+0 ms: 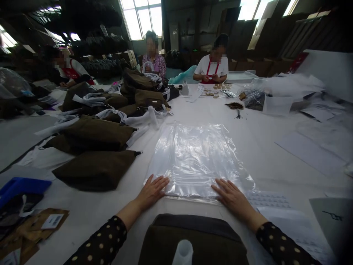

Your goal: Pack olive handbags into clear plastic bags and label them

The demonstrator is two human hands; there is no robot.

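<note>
A stack of clear plastic bags (193, 154) lies flat on the white table in front of me. My left hand (153, 189) rests on its near left corner, fingers spread and flat. On the near right part lies my right hand (230, 195), also with fingers stretched out. Neither hand grips anything. Closest to me, between my forearms, is a dark olive-brown bag (193, 228) with a white tube-like roll (184, 250) standing up at its front. Its lower part is cut off by the frame edge.
Several brown bags (95, 169) with white wrapped straps are piled at left. A blue tray (23, 187) and brown cardboard tags (46, 222) lie lower left. Printed sheets (268, 200) and plastic wrap (292, 88) are at right. Co-workers (212, 68) work across the table.
</note>
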